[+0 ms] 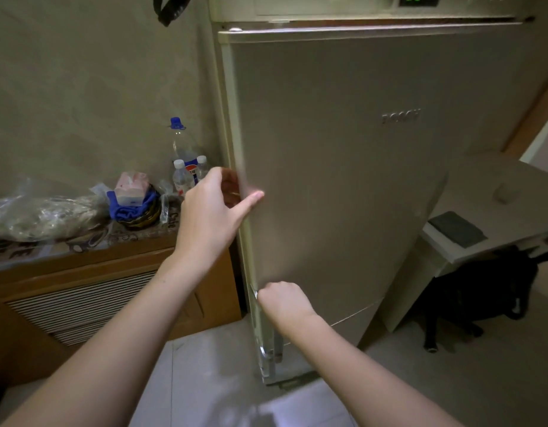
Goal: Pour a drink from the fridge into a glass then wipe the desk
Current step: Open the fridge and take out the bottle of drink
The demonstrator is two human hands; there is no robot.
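A tall beige fridge (343, 180) is filling most of the view, its door sitting shut or very nearly so, with a green display glowing on the panel above. To its left a wooden cabinet (81, 291) with a slatted front is carrying clutter under a patterned cover; to its right a pale table (494, 192) is standing with a dark flat pad (457, 229) lying on it and a black bag (482, 291) sitting on the floor beneath.

The left hand (211, 211) is gripping the door's left edge at mid height, its fingers (232, 183) curling behind the edge and the thumb pressing on the front. The right hand (282, 300) is clenching low on the same edge, at the handle.

On the cabinet, a tall clear bottle (178, 143) with a blue cap is standing against the fridge side, two smaller water bottles (182, 177) just in front. Beside them a pink tissue pack (131, 188) is resting on a blue cloth (128, 209). No drink or glass is showing.
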